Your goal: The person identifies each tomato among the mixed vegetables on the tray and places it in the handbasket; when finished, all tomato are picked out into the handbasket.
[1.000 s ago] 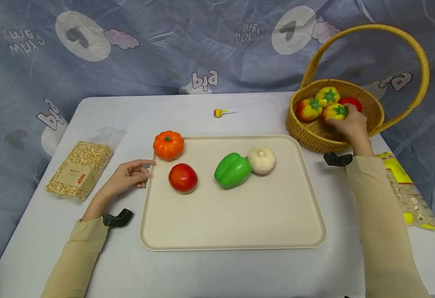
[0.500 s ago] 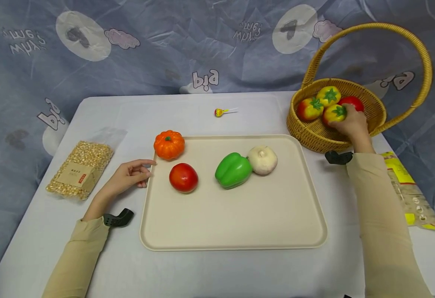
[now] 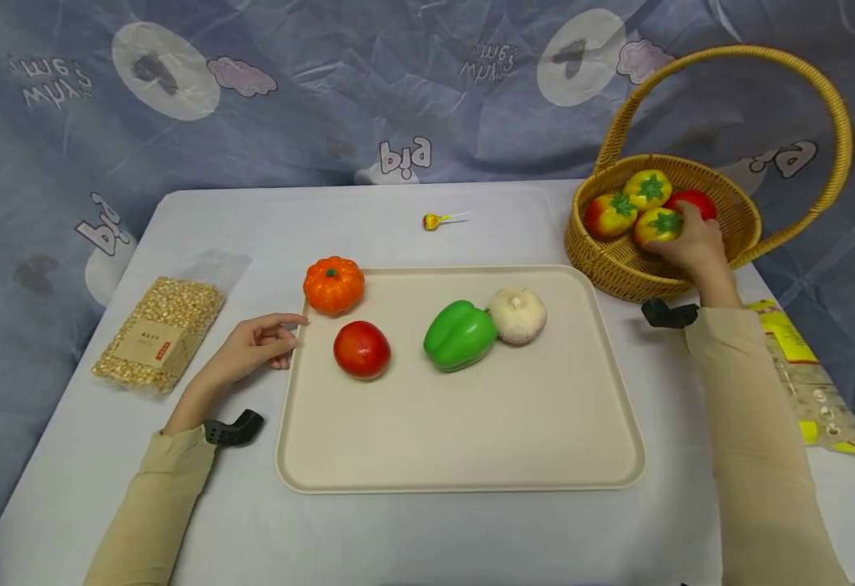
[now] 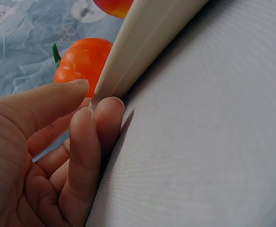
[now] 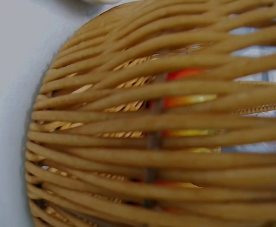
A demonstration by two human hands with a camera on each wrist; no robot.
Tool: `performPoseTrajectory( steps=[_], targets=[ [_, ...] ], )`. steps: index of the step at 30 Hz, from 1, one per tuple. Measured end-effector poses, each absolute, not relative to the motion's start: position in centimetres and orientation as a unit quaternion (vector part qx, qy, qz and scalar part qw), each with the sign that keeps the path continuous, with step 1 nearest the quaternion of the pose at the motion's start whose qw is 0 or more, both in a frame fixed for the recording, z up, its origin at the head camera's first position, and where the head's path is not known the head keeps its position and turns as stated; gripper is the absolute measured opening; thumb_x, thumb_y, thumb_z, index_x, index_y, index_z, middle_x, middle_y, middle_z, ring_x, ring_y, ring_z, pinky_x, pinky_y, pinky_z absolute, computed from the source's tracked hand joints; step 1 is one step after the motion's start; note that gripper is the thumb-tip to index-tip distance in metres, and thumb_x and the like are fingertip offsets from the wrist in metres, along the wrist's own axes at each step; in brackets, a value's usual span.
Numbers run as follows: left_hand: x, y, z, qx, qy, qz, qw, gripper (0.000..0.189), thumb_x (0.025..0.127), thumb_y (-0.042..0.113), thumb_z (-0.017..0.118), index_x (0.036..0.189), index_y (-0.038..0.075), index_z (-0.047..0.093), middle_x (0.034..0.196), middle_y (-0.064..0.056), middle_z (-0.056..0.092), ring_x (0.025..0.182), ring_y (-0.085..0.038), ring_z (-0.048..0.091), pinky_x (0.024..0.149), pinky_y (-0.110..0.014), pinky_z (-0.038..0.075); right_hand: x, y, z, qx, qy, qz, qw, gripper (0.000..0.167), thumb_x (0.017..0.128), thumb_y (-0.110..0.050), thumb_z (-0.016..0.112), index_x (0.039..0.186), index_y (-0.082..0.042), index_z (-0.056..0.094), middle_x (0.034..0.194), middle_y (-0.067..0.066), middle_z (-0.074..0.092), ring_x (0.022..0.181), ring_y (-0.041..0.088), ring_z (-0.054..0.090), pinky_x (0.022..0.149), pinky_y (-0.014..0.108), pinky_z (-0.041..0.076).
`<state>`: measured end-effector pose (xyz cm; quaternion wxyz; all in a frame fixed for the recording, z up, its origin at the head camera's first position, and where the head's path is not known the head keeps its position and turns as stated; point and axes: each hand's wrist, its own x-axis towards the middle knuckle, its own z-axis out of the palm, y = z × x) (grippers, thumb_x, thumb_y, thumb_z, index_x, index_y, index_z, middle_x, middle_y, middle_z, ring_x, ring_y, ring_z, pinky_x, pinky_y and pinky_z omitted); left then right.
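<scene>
My right hand (image 3: 697, 244) reaches into the wicker basket (image 3: 621, 277), its thumb and fingers round a yellow-red toy fruit (image 3: 659, 225) with a green star-shaped top. Two similar fruits, one at the back (image 3: 649, 187) and one at the left (image 3: 609, 215), lie against it. Behind the hand, a red round fruit (image 3: 694, 201) is partly hidden. In the right wrist view, woven basket wall (image 5: 176, 123) blocks sight of that hand. Over the left rim of the beige tray (image 3: 464, 439), my left hand (image 3: 252, 346) touches the edge with loosely bent fingers (image 4: 85, 127).
On the tray are an orange pumpkin (image 3: 333, 286), a red fruit (image 3: 362, 350), a green bell pepper (image 3: 460, 336) and a garlic bulb (image 3: 518, 315). A lollipop (image 3: 431, 221) lies behind it. Bagged corn kernels (image 3: 156, 334) lie left; a yellow packet (image 3: 812, 382) lies right.
Both hands stay in nearly the same places, the right in the basket and the left at the tray rim. Only a slight shift of the whole view shows.
</scene>
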<state>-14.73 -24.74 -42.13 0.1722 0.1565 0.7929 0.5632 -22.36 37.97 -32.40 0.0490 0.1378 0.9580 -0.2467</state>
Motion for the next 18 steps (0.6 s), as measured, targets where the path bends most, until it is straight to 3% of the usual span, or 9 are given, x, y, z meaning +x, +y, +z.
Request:
performPoseTrajectory(
  steps=[10, 18],
  targets=[
    [-14.7, -24.7, -42.0, 0.170, 0.792, 0.562, 0.166, 0.039, 0.094, 0.009, 0.056, 0.128, -0.008, 0.048, 0.079, 0.010, 0.064, 0.059, -0.006, 0.060, 0.053, -0.022, 0.053, -21.3, 37.1, -31.3, 0.133, 0.958, -0.254, 0.025, 0.081, 0.091, -0.035, 0.053, 0.151, -0.010, 0.006, 0.147, 0.038, 0.010, 0.135, 0.054, 0.015, 0.107, 0.068, 0.022],
    [-14.8, -24.8, -42.1, 0.167, 0.790, 0.565, 0.168, 0.039, 0.093, 0.009, 0.056, 0.128, -0.008, 0.048, 0.078, 0.010, 0.064, 0.058, -0.006, 0.060, 0.053, -0.021, 0.053, -21.1, 36.0, -30.9, 0.128, 0.952, -0.271, -0.059, 0.067, 0.093, -0.029, 0.045, 0.149, -0.005, 0.018, 0.143, 0.035, 0.027, 0.131, 0.049, 0.026, 0.108, 0.060, 0.027]
  ],
)
